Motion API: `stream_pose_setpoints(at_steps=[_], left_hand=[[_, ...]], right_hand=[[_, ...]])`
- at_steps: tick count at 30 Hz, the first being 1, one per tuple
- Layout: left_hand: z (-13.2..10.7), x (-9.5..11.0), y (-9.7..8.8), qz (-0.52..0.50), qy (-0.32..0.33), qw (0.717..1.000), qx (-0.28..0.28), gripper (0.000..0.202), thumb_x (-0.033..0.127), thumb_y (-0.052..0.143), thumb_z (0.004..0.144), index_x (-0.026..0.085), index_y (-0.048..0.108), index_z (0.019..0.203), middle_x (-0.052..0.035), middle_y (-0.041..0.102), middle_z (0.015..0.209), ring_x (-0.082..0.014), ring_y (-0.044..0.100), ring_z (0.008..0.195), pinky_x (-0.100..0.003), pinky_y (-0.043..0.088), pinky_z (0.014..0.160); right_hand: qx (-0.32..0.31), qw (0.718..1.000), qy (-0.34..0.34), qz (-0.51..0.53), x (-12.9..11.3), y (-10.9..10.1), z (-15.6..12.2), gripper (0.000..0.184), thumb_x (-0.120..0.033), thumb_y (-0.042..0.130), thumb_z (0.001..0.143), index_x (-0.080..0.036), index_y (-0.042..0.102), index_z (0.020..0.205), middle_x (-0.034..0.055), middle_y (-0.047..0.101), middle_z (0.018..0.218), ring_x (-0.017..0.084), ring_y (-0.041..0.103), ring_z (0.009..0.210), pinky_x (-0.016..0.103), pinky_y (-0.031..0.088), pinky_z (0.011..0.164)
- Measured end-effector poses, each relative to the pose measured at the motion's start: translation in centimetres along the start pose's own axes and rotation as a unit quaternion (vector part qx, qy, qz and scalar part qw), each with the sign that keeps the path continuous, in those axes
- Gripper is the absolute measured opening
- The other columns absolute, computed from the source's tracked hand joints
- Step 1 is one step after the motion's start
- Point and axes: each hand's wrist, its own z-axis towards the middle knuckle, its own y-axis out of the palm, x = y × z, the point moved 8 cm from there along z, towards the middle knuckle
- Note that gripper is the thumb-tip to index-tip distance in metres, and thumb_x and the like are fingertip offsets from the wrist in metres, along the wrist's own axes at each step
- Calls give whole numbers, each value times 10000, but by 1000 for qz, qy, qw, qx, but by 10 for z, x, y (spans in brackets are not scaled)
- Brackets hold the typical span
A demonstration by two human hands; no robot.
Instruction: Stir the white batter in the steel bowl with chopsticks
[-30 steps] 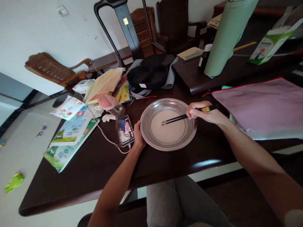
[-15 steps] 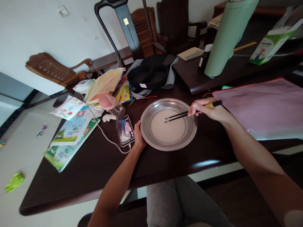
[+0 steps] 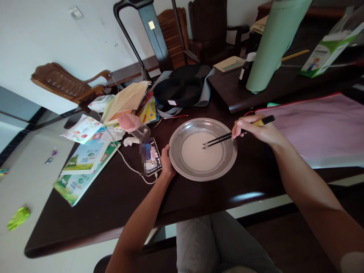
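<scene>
A round metal basin (image 3: 175,161) rests on the dark table, with a milky white liquid (image 3: 196,157) in its bottom. My left hand (image 3: 167,161) grips the basin's left side, thumb at the rim and the other fingers hidden beneath or behind it. Over the basin's right rim, my right hand (image 3: 248,128) is closed around a pair of black chopsticks (image 3: 220,139) with gold-coloured upper parts. Their tips point down and left at the white liquid; whether they dip into it I cannot tell.
Left of the basin lie a phone (image 3: 152,155) on a white cable, a pink-lidded bottle (image 3: 132,124) and several booklets (image 3: 85,157). Behind is a black bag (image 3: 179,91). A green cylinder (image 3: 274,49) stands back right, near a pink zip pouch (image 3: 318,125).
My right hand has shifted a little to the right with the chopsticks, and their tips have moved right over the liquid. My left hand and the basin stay in place.
</scene>
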Motion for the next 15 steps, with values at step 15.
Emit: stream_pose_setpoints(at_steps=[15], left_hand=[[-4,2,2,1,-7,1000,3,228,408,673,739,208,663,632,-9,682,587,-273,744,869,-334,588,769]], right_hand=[[-22,1000,2,19,-1,0,-2,490,-576,661,930,-184,745,647,67,760,694,135,655,625,247,481,538]])
